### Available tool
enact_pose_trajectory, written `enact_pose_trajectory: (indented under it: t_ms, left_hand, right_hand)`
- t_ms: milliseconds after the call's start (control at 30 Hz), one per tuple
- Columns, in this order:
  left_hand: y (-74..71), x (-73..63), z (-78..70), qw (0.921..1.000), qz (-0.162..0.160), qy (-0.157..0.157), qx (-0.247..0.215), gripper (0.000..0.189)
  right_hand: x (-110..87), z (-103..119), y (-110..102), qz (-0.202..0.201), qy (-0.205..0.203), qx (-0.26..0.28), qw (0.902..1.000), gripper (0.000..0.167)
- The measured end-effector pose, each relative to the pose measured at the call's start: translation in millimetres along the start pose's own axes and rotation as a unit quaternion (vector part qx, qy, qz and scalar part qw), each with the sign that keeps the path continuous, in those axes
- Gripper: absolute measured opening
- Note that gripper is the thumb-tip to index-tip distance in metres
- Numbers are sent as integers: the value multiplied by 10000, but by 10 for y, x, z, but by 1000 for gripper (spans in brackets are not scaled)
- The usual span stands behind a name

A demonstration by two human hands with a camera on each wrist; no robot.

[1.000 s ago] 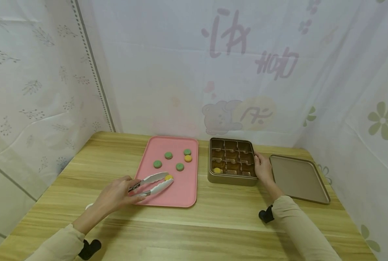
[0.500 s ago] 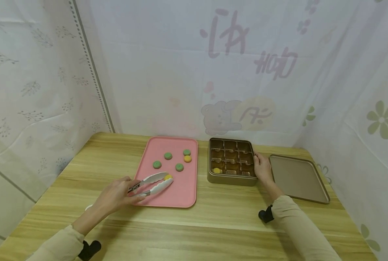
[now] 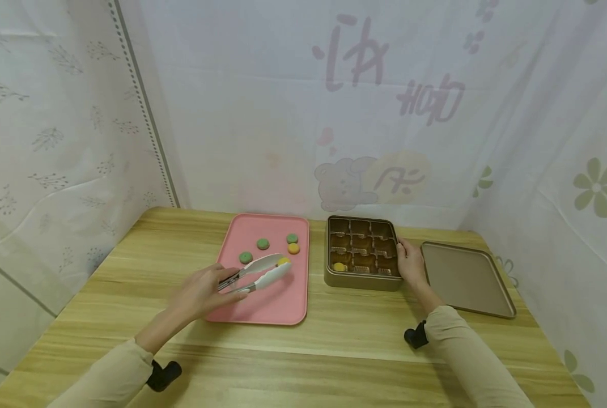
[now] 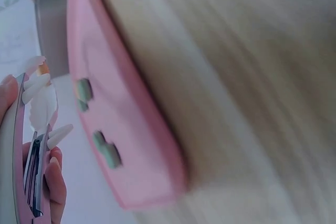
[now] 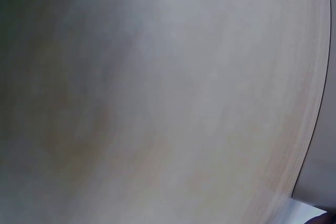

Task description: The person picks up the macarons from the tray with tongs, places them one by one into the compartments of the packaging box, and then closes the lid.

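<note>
My left hand (image 3: pixel 201 292) grips a pair of tongs (image 3: pixel 270 276) with white scalloped tips. Between the tips is a yellow macaron (image 3: pixel 283 261), held over the pink tray (image 3: pixel 283 313); the left wrist view also shows this macaron (image 4: pixel 44 68) pinched there. On the tray lie green macarons (image 3: pixel 263 243) and one more yellow macaron (image 3: pixel 293 249); the tongs hide one green piece in the head view. My right hand (image 3: pixel 411 263) holds the right side of a bronze tin box (image 3: pixel 363 281). Its divided insert has a yellow macaron (image 3: pixel 339 267) in the front left compartment.
A flat bronze lid (image 3: pixel 466 277) lies on the wooden table (image 3: pixel 334 362) to the right of the box, beside my right wrist. Printed curtains (image 3: pixel 252 113) stand behind the table and at both sides.
The yellow macaron at the front of the tray is now caught in the tongs. My left hand has carried it a little up and to the right. My right hand stays put.
</note>
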State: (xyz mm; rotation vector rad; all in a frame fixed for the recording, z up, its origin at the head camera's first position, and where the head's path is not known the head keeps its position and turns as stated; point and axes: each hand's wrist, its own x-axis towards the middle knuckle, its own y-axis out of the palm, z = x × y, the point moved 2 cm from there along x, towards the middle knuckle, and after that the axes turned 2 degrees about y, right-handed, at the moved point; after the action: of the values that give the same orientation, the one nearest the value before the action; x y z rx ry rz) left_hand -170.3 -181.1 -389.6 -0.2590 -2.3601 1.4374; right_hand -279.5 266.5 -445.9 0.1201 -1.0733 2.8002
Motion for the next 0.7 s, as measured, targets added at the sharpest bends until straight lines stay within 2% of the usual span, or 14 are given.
enact_pose_trajectory:
  t_ms: [367,433,533,600,700]
  left_hand:
    - [195,464,-410,9957,-226,854,-284,47]
    - [228,540,-482,9953,-248,906,-219,47]
    - [273,642,-585,9965,-138,803,-176,52]
    - [300,704,-652,9976,-17,664,-203,56]
    - [354,805,-746,9968,147,711,-319,55]
  right_hand:
    - [0,18,3,-123,-161,-38,9998,40]
    - [1,17,9,-99,-126,-18,9999,41]
    - [1,6,15,-105,-118,42,9999,41]
    - [0,-8,17,-155,-190,117,9996,42]
    - [0,-31,15,-316,-382,161,9986,44]
